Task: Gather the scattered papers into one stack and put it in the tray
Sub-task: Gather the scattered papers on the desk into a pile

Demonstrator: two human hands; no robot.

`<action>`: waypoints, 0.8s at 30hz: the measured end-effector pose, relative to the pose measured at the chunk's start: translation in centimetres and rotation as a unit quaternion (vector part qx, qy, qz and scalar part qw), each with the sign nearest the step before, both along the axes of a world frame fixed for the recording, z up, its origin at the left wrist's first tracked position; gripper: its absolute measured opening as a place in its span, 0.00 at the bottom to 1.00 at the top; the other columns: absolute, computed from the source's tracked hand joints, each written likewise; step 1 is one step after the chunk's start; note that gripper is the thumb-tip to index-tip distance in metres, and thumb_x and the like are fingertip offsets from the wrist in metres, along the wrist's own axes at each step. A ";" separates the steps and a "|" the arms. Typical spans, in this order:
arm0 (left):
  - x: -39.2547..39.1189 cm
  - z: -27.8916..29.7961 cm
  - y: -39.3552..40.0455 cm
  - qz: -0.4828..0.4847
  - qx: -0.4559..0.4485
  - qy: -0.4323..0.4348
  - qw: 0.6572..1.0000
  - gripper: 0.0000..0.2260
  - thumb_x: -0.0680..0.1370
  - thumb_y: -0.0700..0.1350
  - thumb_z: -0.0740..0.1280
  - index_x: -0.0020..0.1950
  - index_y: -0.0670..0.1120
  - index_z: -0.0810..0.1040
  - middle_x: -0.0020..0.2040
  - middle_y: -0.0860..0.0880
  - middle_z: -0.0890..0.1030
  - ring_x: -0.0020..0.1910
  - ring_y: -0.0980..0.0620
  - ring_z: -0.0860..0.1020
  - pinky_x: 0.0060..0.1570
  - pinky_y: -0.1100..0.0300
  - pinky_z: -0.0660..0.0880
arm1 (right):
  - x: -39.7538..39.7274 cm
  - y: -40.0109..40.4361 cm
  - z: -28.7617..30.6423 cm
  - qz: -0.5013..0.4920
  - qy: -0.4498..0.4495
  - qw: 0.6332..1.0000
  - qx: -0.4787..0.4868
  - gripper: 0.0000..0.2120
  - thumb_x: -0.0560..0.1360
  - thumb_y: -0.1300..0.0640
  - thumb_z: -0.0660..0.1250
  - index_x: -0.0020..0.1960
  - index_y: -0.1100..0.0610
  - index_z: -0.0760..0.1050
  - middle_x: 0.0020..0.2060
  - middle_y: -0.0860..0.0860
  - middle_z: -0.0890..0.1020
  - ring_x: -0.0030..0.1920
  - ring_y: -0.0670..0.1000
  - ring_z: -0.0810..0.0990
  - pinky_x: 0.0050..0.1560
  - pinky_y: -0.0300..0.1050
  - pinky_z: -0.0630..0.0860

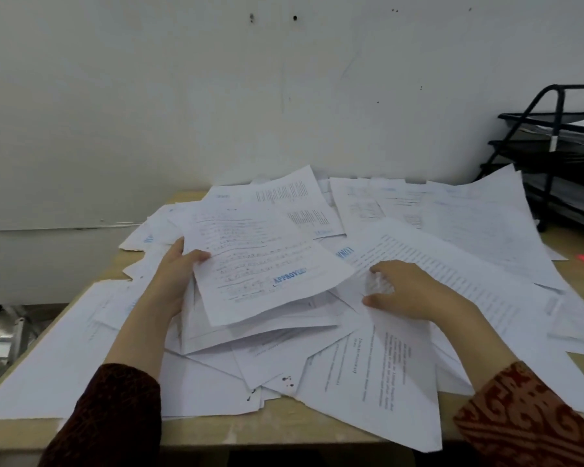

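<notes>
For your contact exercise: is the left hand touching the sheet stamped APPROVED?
Touching. The head view shows the left hand with its thumb on top of the stamped sheet.

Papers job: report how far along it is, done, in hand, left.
Done: little. The left hand holds a small bundle of sheets, topped by one stamped APPROVED. In hand: the right hand pinches another sheet on the pile. Left: most papers lie scattered over the desk, unstacked, and nothing gathered has reached the black tray rack at far right.
</notes>
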State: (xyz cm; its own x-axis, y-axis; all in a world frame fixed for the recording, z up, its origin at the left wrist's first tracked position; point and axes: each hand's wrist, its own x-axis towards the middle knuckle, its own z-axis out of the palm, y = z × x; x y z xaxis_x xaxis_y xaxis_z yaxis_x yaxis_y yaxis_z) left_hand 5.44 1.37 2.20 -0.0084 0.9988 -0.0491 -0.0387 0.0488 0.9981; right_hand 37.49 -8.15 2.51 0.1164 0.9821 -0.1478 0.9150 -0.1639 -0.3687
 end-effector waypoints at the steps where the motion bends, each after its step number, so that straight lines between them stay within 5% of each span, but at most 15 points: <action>1: 0.1 0.0 -0.1 -0.012 -0.004 0.013 1.000 0.17 0.79 0.36 0.61 0.67 0.46 0.71 0.58 0.47 0.78 0.50 0.50 0.79 0.42 0.56 0.76 | 0.0 0.0 -0.1 -0.001 -0.015 1.000 0.001 0.22 0.73 0.47 0.68 0.64 0.53 0.69 0.59 0.49 0.73 0.63 0.54 0.72 0.62 0.45 0.69; 4: 0.3 -0.2 -0.3 -0.033 -0.011 0.054 0.998 0.16 0.79 0.38 0.62 0.66 0.48 0.72 0.59 0.47 0.78 0.51 0.49 0.79 0.44 0.56 0.76 | -0.6 0.2 0.2 -0.007 -0.087 0.995 0.056 0.12 0.78 0.53 0.60 0.58 0.59 0.73 0.52 0.53 0.77 0.51 0.54 0.76 0.50 0.46 0.74; 7: 0.5 -0.3 -0.4 -0.035 -0.012 0.095 0.995 0.16 0.80 0.39 0.62 0.68 0.47 0.71 0.59 0.47 0.78 0.51 0.48 0.79 0.45 0.57 0.75 | -1.0 0.7 0.7 -0.043 -0.177 0.970 0.163 0.06 0.78 0.62 0.56 0.47 0.60 0.71 0.41 0.54 0.76 0.39 0.53 0.70 0.33 0.43 0.64; 10: 0.7 -0.4 -0.5 -0.040 -0.017 0.108 0.993 0.16 0.80 0.40 0.62 0.68 0.47 0.71 0.59 0.47 0.78 0.51 0.47 0.79 0.50 0.53 0.76 | -1.2 1.4 1.1 -0.053 -0.234 0.902 0.360 0.09 0.67 0.72 0.69 0.41 0.60 0.75 0.29 0.51 0.72 0.33 0.51 0.66 0.23 0.38 0.54; 12: 0.6 -0.5 -0.4 -0.043 -0.025 0.109 0.993 0.15 0.80 0.40 0.62 0.67 0.48 0.72 0.60 0.47 0.79 0.53 0.47 0.80 0.53 0.52 0.76 | -2.1 1.3 1.5 0.002 -0.194 0.862 0.468 0.12 0.62 0.73 0.73 0.39 0.59 0.77 0.26 0.50 0.71 0.30 0.51 0.69 0.20 0.36 0.58; 14: 0.5 -0.5 -0.5 -0.042 -0.033 0.106 0.993 0.15 0.80 0.40 0.61 0.67 0.47 0.72 0.60 0.47 0.79 0.51 0.48 0.80 0.50 0.53 0.77 | -3.3 1.4 1.5 0.124 -0.140 0.839 0.512 0.09 0.66 0.72 0.70 0.41 0.60 0.79 0.28 0.51 0.75 0.33 0.52 0.73 0.32 0.42 0.68; 18: 0.9 -0.6 -0.5 -0.020 -0.036 0.085 0.996 0.14 0.81 0.37 0.57 0.66 0.43 0.72 0.60 0.47 0.77 0.43 0.53 0.78 0.39 0.60 0.74 | -4.4 0.9 -0.5 0.261 -0.066 0.847 0.458 0.07 0.72 0.62 0.60 0.40 0.55 0.77 0.36 0.47 0.79 0.44 0.47 0.73 0.58 0.43 0.63; 21: 1.1 -0.2 -0.4 -0.018 -0.057 0.077 0.995 0.14 0.82 0.40 0.57 0.67 0.44 0.71 0.59 0.47 0.76 0.42 0.55 0.76 0.37 0.62 0.72 | -3.5 0.9 -2.4 0.249 -0.038 0.867 0.431 0.07 0.71 0.62 0.63 0.37 0.53 0.74 0.47 0.48 0.79 0.54 0.48 0.73 0.62 0.43 0.61; 24: 0.7 -0.3 -0.3 -0.025 -0.054 0.096 0.994 0.13 0.81 0.42 0.58 0.65 0.48 0.73 0.60 0.50 0.79 0.52 0.50 0.79 0.49 0.56 0.75 | -2.8 1.4 -3.1 0.196 0.043 0.900 0.387 0.10 0.71 0.66 0.68 0.37 0.53 0.75 0.55 0.51 0.75 0.59 0.46 0.67 0.58 0.41 0.64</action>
State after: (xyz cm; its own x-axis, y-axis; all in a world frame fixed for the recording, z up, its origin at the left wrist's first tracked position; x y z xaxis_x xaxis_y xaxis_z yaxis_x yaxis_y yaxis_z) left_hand 6.10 1.08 1.93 0.0211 0.9873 -0.1575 0.1579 0.1523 0.9756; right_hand 34.72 -6.76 -0.63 -0.2405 0.7573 0.6072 0.8091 0.5020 -0.3056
